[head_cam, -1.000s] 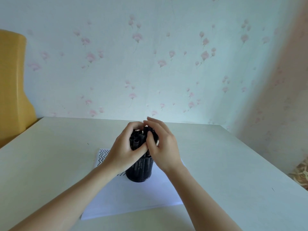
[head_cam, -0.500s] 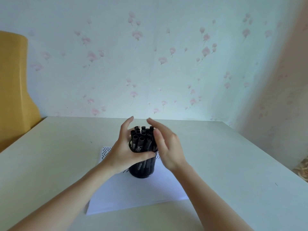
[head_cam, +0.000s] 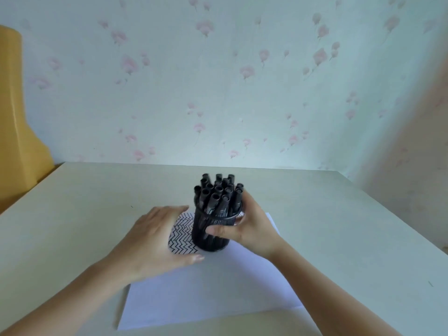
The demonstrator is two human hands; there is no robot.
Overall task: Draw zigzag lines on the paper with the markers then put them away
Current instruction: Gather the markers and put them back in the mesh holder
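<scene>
While both forearms reach in from the near edge, the white paper lies flat on the pale table, its near half blank. Further in, the left hand sits on the sheet with fingers straight and spread, holding nothing, beside the patch of black zigzag lines at the sheet's far-left corner. Just right of that, the right hand wraps the black mesh cup, thumb across its front and fingers round the far side. The cup stands on the paper, upright or nearly so, packed with capped black markers.

Step judged: drawing looks done and the markers are stowed; what remains is setting the cup off the sheet. Next move calls for a level lift, the left palm pinning the paper so it does not drag.

Against half a second ago: the left hand has left the marker bundle and dropped flat onto the paper; the right has slid from the marker tops down to the cup wall. Behind the table stands floral wallpaper, with a yellow chair back far left.
</scene>
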